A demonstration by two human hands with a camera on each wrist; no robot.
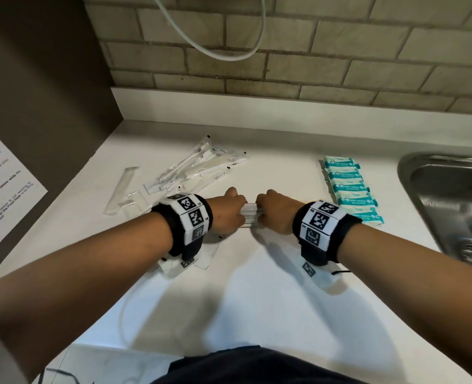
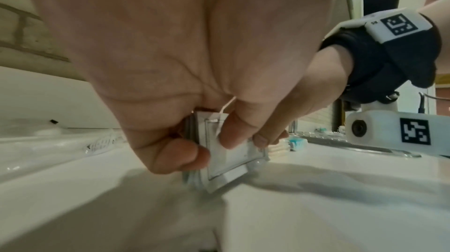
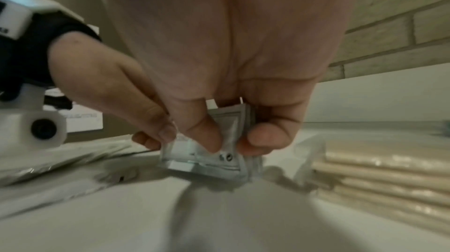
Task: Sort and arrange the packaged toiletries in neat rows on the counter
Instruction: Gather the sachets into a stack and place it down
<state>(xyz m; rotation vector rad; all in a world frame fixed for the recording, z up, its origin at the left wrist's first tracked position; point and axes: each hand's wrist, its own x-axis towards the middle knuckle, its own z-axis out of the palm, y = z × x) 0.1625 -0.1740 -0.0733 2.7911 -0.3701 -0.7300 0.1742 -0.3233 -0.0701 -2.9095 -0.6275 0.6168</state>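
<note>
A small stack of white sachets (image 1: 250, 214) stands on edge at the middle of the white counter (image 1: 257, 300), its lower edge at the surface. My left hand (image 1: 229, 209) pinches its left end, thumb in front and curled fingers behind. My right hand (image 1: 271, 212) pinches the right end the same way. The left wrist view has the stack (image 2: 231, 162) under my left hand (image 2: 209, 148). In the right wrist view it (image 3: 207, 162) sits under my right hand (image 3: 233, 140). A row of teal soap packets (image 1: 351, 187) lies to the right.
Clear-wrapped toothbrushes and combs (image 1: 201, 167) lie in a loose pile at the back left. A few flat white packets (image 1: 201, 259) lie under my left wrist. A steel sink (image 1: 451, 195) borders the counter on the right. A brick wall stands behind, a printed sheet (image 1: 5, 189) hangs left.
</note>
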